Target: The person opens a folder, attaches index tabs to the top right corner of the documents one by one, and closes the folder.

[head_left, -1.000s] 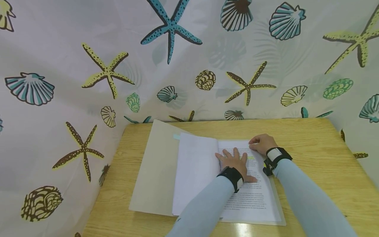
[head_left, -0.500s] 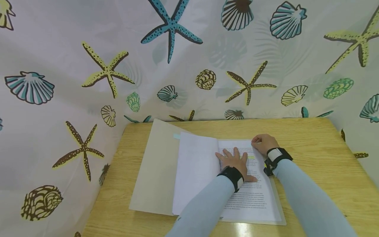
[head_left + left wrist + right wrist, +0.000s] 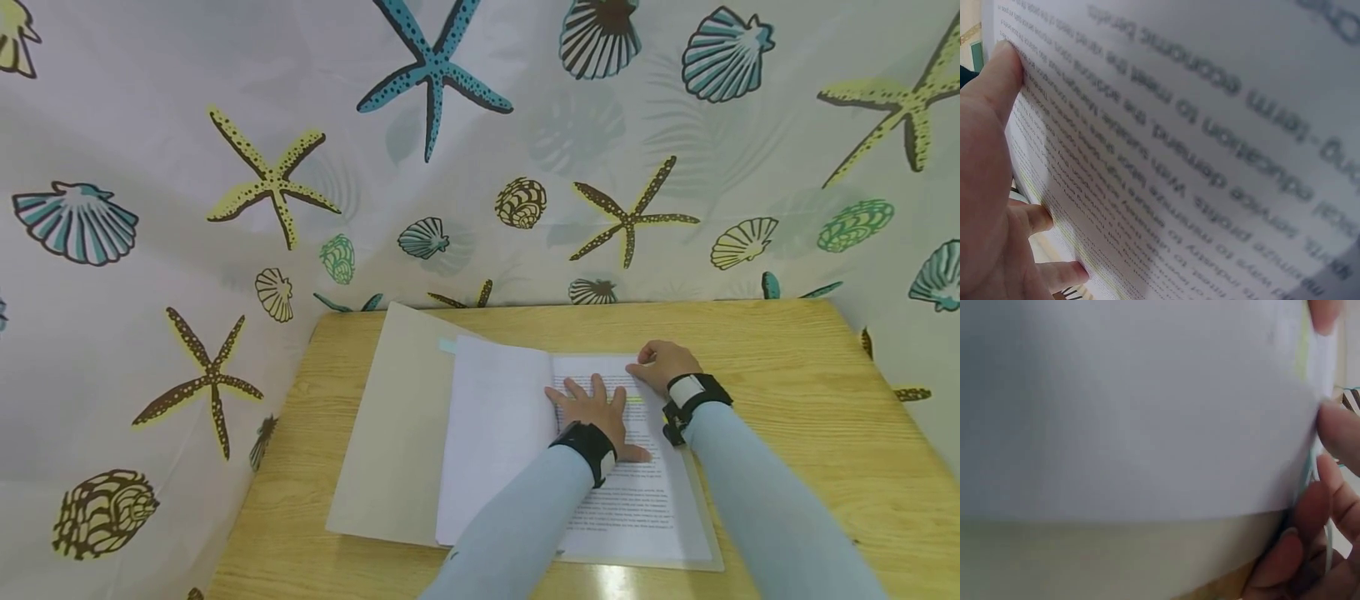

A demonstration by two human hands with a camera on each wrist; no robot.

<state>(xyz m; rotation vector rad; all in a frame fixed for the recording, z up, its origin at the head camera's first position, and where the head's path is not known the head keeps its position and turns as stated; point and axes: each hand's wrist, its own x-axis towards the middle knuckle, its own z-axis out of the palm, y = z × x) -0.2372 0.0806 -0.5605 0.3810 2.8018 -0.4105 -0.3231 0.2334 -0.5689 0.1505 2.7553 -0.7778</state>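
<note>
A bound document (image 3: pixel 495 433) lies open on the table, its blank left page turned over against a beige cover (image 3: pixel 390 450). My left hand (image 3: pixel 596 414) rests flat with spread fingers on the printed right page (image 3: pixel 622 508). In the left wrist view, its fingertips press on the lines of text (image 3: pixel 1166 125). My right hand (image 3: pixel 667 367) is at that page's upper right corner. In the right wrist view, its thumb (image 3: pixel 1340 434) and curled fingers pinch the edge of the paper sheet (image 3: pixel 1147 425). A yellow highlighted line (image 3: pixel 634 399) shows beside my left fingers.
A pale teal tab (image 3: pixel 447 346) sticks out at the top of the left side. The wooden table (image 3: pixel 810 375) ends against a white curtain (image 3: pixel 480 250) printed with starfish and shells. A translucent cover edge (image 3: pixel 708 533) shows beneath the right page.
My right hand shifts slightly right along the page's corner, then back left. My left hand and the document hold still.
</note>
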